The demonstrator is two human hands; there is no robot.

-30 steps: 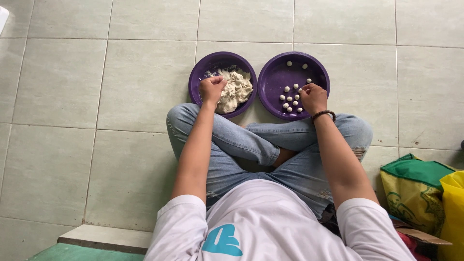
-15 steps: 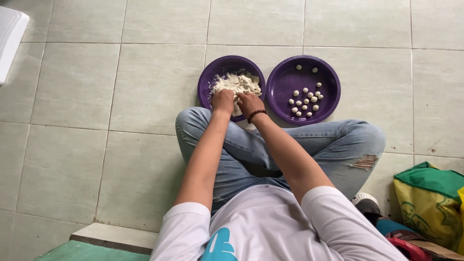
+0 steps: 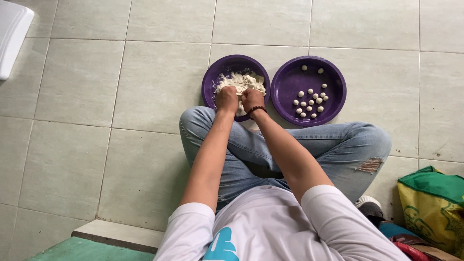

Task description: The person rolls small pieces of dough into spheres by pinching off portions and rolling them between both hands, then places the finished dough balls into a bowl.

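Two deep purple bowls (image 3: 211, 79) (image 3: 338, 79): one holds off-white dough (image 3: 241, 82), the other small white dough balls (image 3: 309, 99). Pale grey-green floor tiles (image 3: 77, 82), faded blue ripped jeans (image 3: 328, 145), white shirt (image 3: 275, 227), dark beaded bracelet (image 3: 256, 109), green-and-yellow bag (image 3: 432, 208).

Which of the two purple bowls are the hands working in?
The left bowl, holding the dough mass. Both hands are in it; the right bowl holds only small white balls.

- Pale grey-green tiled floor (image 3: 96, 87), thin grout lines, even daylight
- White object (image 3: 12, 36) at top-left edge
- Green-painted step (image 3: 72, 249) at bottom left
- Yellow-green woven bag (image 3: 432, 208) at right
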